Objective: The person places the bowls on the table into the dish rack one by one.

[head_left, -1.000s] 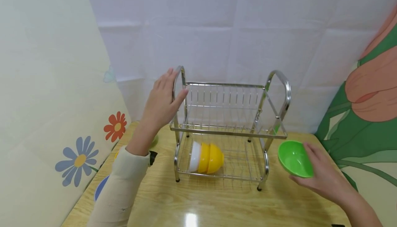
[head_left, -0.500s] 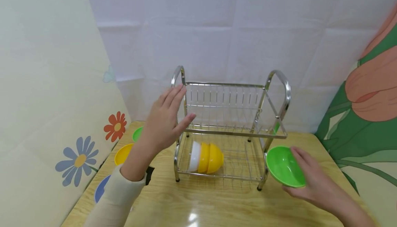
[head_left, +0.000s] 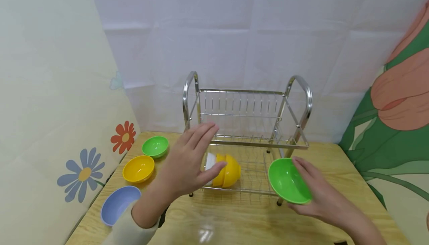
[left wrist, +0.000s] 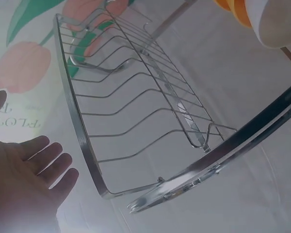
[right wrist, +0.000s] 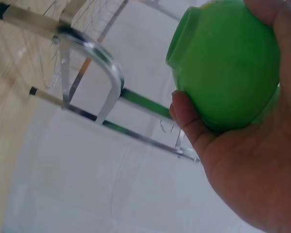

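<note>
The right hand grips a green bowl near the metal rack, the left hand outstretched and released.

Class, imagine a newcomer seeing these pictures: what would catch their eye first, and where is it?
Probably the bright green bowl, gripped by the right hand near the lower right corner of the shiny two-tier rack. Next, perhaps, the yellow and white bowls nested sideways on its lower tier. Then the row along the left of the table: a small green bowl, a yellow bowl and a blue bowl.
</note>
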A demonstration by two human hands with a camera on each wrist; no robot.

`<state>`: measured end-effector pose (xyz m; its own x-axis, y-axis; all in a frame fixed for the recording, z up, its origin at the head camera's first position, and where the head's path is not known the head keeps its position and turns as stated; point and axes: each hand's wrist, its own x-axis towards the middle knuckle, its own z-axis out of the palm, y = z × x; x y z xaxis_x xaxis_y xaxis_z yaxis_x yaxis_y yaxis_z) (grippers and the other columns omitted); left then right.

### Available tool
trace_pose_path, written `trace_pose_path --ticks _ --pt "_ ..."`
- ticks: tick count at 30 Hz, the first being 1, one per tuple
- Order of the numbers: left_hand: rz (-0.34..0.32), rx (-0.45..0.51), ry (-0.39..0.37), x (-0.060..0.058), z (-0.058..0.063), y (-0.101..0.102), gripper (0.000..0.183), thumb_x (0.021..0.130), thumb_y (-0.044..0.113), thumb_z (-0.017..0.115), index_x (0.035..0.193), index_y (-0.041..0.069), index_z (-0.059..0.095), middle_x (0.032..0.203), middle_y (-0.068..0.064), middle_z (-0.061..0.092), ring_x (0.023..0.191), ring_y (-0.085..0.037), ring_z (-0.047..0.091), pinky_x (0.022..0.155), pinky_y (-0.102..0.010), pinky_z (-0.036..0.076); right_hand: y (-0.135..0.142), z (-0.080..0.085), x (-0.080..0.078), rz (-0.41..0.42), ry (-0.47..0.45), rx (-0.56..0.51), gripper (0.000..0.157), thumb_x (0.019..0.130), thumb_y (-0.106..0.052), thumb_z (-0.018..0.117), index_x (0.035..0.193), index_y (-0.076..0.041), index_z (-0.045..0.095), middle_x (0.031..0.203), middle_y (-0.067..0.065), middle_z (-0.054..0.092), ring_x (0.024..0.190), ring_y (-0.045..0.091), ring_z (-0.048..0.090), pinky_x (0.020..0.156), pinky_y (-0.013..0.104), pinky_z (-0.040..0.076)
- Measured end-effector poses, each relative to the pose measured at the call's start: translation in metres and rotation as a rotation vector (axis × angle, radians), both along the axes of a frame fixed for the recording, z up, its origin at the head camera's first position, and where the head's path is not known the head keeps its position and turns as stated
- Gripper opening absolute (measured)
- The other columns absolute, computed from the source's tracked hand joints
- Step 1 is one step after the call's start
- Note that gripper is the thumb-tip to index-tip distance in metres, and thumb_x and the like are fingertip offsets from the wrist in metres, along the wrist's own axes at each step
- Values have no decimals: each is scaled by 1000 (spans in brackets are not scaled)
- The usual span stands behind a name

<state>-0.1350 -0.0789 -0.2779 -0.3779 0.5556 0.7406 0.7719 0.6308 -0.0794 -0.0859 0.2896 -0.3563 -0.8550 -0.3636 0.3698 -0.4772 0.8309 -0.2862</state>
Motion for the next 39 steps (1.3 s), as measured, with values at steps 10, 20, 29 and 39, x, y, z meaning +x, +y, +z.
trace_pose_path --ticks 10,20,29,39 --pt "-76 -54 43 8 -16 13 75 97 60 42 144 1 47 144 -11 52 132 -26 49 117 -36 38 -27 5 -6 38 -112 -82 123 64 -40 92 158 -2 23 156 25 29 132 50 43 90 61 54" --pt "-129 -75 58 10 -39 26 82 84 61 62 143 6 50 140 -8 56 126 -25 54 108 -37 46 -46 1 -12 68 -158 -119 119 66 -45 90 157 -2 26 158 25 28 132 52 44 93 61 53" --pt "-96 -154 -3 5 -65 34 86 86 67 57 149 9 45 148 -7 52 126 -24 56 107 -40 48 -61 -5 -18 117 -106 -118 116 67 -39 91 157 -2 28 160 18 29 133 48 48 93 57 55" --pt "-46 -214 -223 -7 -83 38 90 86 69 60 153 13 39 156 -2 43 132 -23 53 106 -41 50 -72 -6 -22 145 -59 -111 118 65 -38 92 156 0 28 159 17 32 134 43 48 95 52 55"
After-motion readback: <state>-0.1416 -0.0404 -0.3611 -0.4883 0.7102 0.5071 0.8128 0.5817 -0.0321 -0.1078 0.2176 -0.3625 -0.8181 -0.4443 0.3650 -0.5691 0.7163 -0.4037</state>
